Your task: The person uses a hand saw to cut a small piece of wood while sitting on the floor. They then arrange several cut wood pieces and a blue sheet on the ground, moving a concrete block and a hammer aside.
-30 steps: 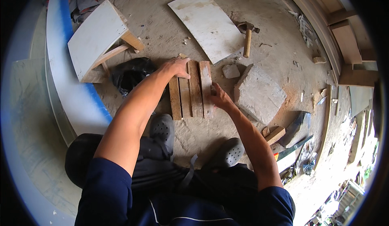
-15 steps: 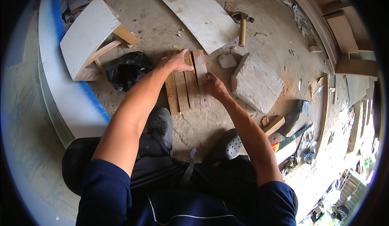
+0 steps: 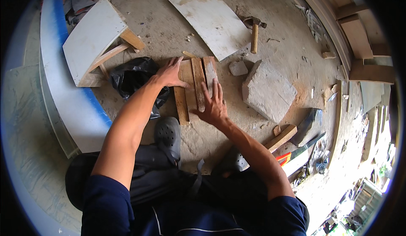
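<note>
Several short wooden strips lie side by side on the floor before me; a brown strip point(image 3: 197, 73) and a pale, whitish strip point(image 3: 209, 70) are at the right of the row. At its far left corner is my left hand point(image 3: 170, 74), thumb and fingers apart, touching the outer strips. My right hand point(image 3: 215, 109) lies spread over the near right part, its fingers stretched across the strips and hiding their near ends. Neither hand grips anything. A crumpled black plastic bag point(image 3: 135, 76) sits just left of my left hand.
A rough concrete block point(image 3: 269, 91) and a small stone point(image 3: 238, 68) stand to the right. Beyond lie a white board point(image 3: 211, 22) and a hammer point(image 3: 254, 37). At left are a white-panelled wooden frame point(image 3: 93, 39) and a long blue-edged board point(image 3: 69, 96). A wood offcut point(image 3: 282, 138) lies near my right forearm.
My left hand has moved left along the strips' far end. My right hand has come from the right edge toward me and onto the strips, its fingers now spread.
</note>
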Demonstrator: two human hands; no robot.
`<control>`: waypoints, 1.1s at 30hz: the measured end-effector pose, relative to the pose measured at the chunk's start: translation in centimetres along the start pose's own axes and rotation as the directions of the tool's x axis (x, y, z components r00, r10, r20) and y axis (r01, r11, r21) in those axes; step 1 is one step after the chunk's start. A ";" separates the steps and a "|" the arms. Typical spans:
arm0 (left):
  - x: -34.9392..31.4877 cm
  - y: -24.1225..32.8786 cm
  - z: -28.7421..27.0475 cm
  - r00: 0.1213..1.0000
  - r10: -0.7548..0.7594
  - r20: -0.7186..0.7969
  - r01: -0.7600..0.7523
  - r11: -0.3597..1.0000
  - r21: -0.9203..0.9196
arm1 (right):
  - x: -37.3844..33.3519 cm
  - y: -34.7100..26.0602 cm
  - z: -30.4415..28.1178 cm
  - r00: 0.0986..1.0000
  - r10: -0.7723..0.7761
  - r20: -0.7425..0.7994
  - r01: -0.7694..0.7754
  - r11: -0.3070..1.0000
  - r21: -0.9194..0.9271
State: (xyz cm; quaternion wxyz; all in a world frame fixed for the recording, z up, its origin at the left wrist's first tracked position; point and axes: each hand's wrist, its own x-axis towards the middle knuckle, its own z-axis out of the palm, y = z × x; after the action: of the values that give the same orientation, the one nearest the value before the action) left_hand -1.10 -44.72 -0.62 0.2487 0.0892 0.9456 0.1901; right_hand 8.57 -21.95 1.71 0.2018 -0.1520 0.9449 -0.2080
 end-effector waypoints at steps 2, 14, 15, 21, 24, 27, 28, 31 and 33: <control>-0.6 -0.1 0.1 0.998 -0.067 0.004 0.067 0.998 0.009 | -1.0 -0.8 0.2 0.990 -0.099 0.103 0.114 0.980 -0.162; 0.1 -0.9 -0.1 0.998 -0.001 -0.062 -0.001 0.999 -0.035 | -1.9 -0.4 1.8 0.969 -0.224 0.104 0.246 0.919 -0.309; 0.2 -0.7 -0.3 0.998 -0.017 -0.054 0.014 0.998 -0.056 | -1.9 -0.3 1.8 0.969 -0.221 0.106 0.244 0.920 -0.306; 0.5 -1.0 -0.7 0.997 0.051 -0.063 -0.051 0.999 -0.005 | -1.8 -0.3 1.6 0.970 -0.217 0.107 0.240 0.922 -0.303; 0.4 -1.3 0.0 0.990 0.079 -0.121 -0.077 0.997 0.020 | -1.9 -0.3 1.0 0.970 -0.217 0.113 0.240 0.938 -0.252; 0.7 -0.7 0.6 0.977 0.065 -0.203 -0.063 0.998 0.013 | -1.7 0.2 0.2 0.986 -0.167 0.016 0.167 0.983 -0.078; 1.1 -0.2 0.8 0.974 0.057 -0.219 -0.056 0.998 0.008 | -1.5 0.7 0.8 0.993 -0.092 -0.073 0.093 0.996 0.013; 2.3 1.7 1.9 0.964 0.008 -0.265 -0.004 1.000 0.015 | -0.6 1.4 1.6 0.957 0.161 -0.240 -0.107 0.969 0.224; 2.9 3.2 2.7 0.957 -0.041 -0.289 0.058 0.997 0.050 | -0.1 1.5 2.0 0.925 0.320 -0.204 -0.239 0.909 0.342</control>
State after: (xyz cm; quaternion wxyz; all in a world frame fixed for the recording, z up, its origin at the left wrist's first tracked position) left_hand -2.03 -40.17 -2.76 0.1108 0.0441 0.9786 0.1675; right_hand 9.28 -21.25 -0.62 0.1275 0.0477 0.9303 -0.3405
